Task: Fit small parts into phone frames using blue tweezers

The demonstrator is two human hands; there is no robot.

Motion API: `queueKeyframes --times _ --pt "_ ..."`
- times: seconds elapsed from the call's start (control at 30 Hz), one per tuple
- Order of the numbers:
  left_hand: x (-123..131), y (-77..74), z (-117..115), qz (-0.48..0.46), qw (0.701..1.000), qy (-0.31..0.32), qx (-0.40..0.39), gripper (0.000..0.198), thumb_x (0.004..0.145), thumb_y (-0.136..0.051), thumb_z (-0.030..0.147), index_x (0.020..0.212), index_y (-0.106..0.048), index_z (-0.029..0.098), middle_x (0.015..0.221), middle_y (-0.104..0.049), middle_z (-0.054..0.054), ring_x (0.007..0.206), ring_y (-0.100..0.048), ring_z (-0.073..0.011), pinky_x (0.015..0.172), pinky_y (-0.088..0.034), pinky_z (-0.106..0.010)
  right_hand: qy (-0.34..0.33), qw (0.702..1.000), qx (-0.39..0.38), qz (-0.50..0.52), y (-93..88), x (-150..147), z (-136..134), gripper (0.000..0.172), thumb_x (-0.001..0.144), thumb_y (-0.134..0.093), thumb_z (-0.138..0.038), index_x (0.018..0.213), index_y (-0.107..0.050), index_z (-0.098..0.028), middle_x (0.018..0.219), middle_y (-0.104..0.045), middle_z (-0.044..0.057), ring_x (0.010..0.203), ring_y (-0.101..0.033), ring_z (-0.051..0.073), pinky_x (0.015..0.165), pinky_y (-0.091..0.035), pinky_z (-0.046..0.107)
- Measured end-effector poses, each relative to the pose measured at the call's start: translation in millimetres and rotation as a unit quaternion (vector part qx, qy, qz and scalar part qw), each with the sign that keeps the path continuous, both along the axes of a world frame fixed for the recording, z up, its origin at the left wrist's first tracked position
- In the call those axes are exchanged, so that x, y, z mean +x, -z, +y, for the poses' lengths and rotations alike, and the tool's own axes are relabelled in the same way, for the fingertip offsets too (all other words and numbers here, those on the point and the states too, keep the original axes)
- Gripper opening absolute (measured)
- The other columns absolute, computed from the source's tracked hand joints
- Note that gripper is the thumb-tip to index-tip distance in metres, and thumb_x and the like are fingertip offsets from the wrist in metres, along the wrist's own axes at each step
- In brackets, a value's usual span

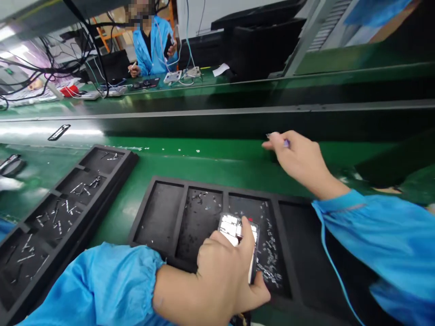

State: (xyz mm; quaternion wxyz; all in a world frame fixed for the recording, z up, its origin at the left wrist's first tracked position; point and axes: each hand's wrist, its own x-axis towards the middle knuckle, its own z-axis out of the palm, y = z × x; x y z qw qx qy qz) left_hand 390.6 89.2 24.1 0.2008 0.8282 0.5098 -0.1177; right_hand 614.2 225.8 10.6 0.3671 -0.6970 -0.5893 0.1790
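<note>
My left hand (222, 271) grips an opened smartphone (253, 231), with silvery panels and a dark frame showing. The index finger lies over its face, the thumb is along its lower edge, and the hand hides much of it. Under the phone is a black compartment tray (163, 208) with tiny dark and silvery parts in some sections. Farther right and higher, my right hand (299, 156) is closed in a pinch above the green bench. A purple bit and a small pale tip show at its fingers; what it holds cannot be made out.
A second black tray (112, 174) with thin metallic strips stands at left. A small black frame-like part (59, 132) lies on the ledge. Across the raised divider, a person in a blue smock (152, 45) sits among cables (44, 70) and devices.
</note>
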Motion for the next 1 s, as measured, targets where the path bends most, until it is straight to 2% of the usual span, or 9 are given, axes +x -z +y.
queueKeyframes --times 0.1,0.17,0.3,0.4,0.5,0.6,0.7,0.83,1.0 --pt "5.2 23.1 6.4 -0.050 0.998 -0.042 0.027 0.096 0.072 -0.072 0.048 0.154 -0.034 0.014 0.074 -0.060 -0.018 0.062 -0.061 -0.0380 0.049 -0.047 -0.042 -0.093 0.979 0.007 0.183 2.1 -37.1 -20.1 0.067 0.101 -0.013 -0.066 0.107 -0.059 -0.018 0.073 -0.069 0.008 0.060 -0.067 0.020 0.061 -0.055 0.034" --pt "1.9 32.6 10.5 -0.081 0.993 -0.049 0.064 0.096 0.074 -0.073 0.054 0.152 -0.037 0.012 0.068 -0.058 -0.014 0.060 -0.060 -0.0338 0.049 -0.046 -0.037 -0.154 0.961 0.026 0.230 8.6 -55.7 -33.6 0.062 0.101 -0.026 -0.066 0.112 -0.064 -0.018 0.077 -0.068 0.006 0.063 -0.067 0.019 0.065 -0.057 0.034" --pt "-15.2 38.3 0.3 -0.071 0.977 0.042 0.195 0.116 0.068 -0.055 0.089 0.147 -0.043 0.005 0.062 -0.057 -0.013 0.046 -0.052 -0.0249 0.039 -0.035 -0.030 -0.221 0.968 0.009 0.121 19.6 -64.3 -46.4 0.036 0.093 -0.060 -0.055 0.095 -0.073 -0.021 0.087 -0.071 0.006 0.079 -0.068 0.022 0.074 -0.054 0.034" --pt "-27.2 38.9 -10.4 -0.060 0.935 0.102 0.336 0.124 0.064 -0.042 0.098 0.141 -0.050 0.001 0.061 -0.059 -0.014 0.042 -0.051 -0.0243 0.037 -0.032 -0.032 -0.257 0.962 -0.001 0.096 21.7 -59.3 -44.8 0.027 0.087 -0.070 -0.049 0.086 -0.075 -0.023 0.088 -0.071 0.005 0.082 -0.067 0.022 0.073 -0.054 0.034" --pt "-32.9 42.6 -10.5 -0.130 0.877 0.151 0.438 0.096 0.081 -0.038 0.086 0.126 -0.064 0.005 0.076 -0.066 -0.016 0.059 -0.062 -0.0265 0.047 -0.043 -0.035 -0.262 0.957 0.002 0.120 20.8 -62.1 -42.6 0.023 0.085 -0.072 -0.047 0.087 -0.076 -0.024 0.088 -0.071 0.005 0.080 -0.066 0.022 0.072 -0.053 0.034" --pt "-34.2 50.2 -4.5 -0.169 0.839 0.221 0.467 0.072 0.092 -0.039 0.070 0.114 -0.068 0.009 0.106 -0.069 -0.018 0.098 -0.066 -0.0345 0.075 -0.053 -0.041 -0.238 0.960 -0.004 0.146 21.1 -73.8 -42.8 0.020 0.084 -0.074 -0.045 0.088 -0.079 -0.026 0.086 -0.070 0.005 0.077 -0.065 0.021 0.067 -0.053 0.033" --pt "-34.3 58.1 -1.8 -0.169 0.838 0.241 0.460 0.053 0.094 -0.047 0.054 0.110 -0.068 0.007 0.117 -0.067 -0.021 0.109 -0.064 -0.0386 0.092 -0.049 -0.047 -0.222 0.963 -0.014 0.153 24.1 -84.5 -44.1 0.018 0.085 -0.074 -0.043 0.089 -0.081 -0.027 0.081 -0.069 0.003 0.071 -0.062 0.018 0.060 -0.050 0.030" --pt "-33.0 61.6 -2.3 -0.175 0.841 0.212 0.465 0.027 0.090 -0.057 0.029 0.106 -0.069 0.011 0.118 -0.070 -0.015 0.108 -0.066 -0.0343 0.096 -0.050 -0.044 -0.197 0.966 -0.037 0.161 29.1 -88.9 -47.4 0.021 0.089 -0.068 -0.042 0.098 -0.079 -0.027 0.077 -0.067 0.002 0.065 -0.061 0.016 0.057 -0.049 0.028" --pt "-33.7 53.8 0.7 -0.157 0.829 0.229 0.485 0.025 0.091 -0.060 0.027 0.106 -0.069 0.009 0.115 -0.071 -0.017 0.107 -0.069 -0.0327 0.092 -0.053 -0.043 -0.186 0.961 -0.090 0.185 31.0 -87.6 -44.6 0.034 0.091 -0.063 -0.052 0.104 -0.075 -0.023 0.076 -0.068 0.004 0.069 -0.064 0.018 0.058 -0.050 0.027"
